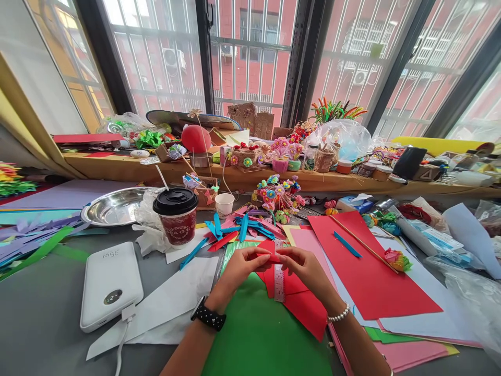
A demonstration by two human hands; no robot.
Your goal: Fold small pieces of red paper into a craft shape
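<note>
My left hand [243, 267] and my right hand [304, 266] meet over the table's middle, both pinching a small strip of red paper [274, 256] between thumb and fingers. Under them lie a clear ruler [279, 282], more red paper [307, 308] and a green sheet [258, 334]. A black dotted watch sits on my left wrist, a pearl bracelet on my right. Just beyond my hands is a heap of cut blue and red paper strips [238, 230].
A lidded coffee cup [176, 215], a steel bowl [113, 206] and a white power bank [110, 284] with its cable stand at the left. A big red sheet [368, 271] with a thin stick lies at the right. Paper flowers [278, 194] and craft clutter fill the windowsill.
</note>
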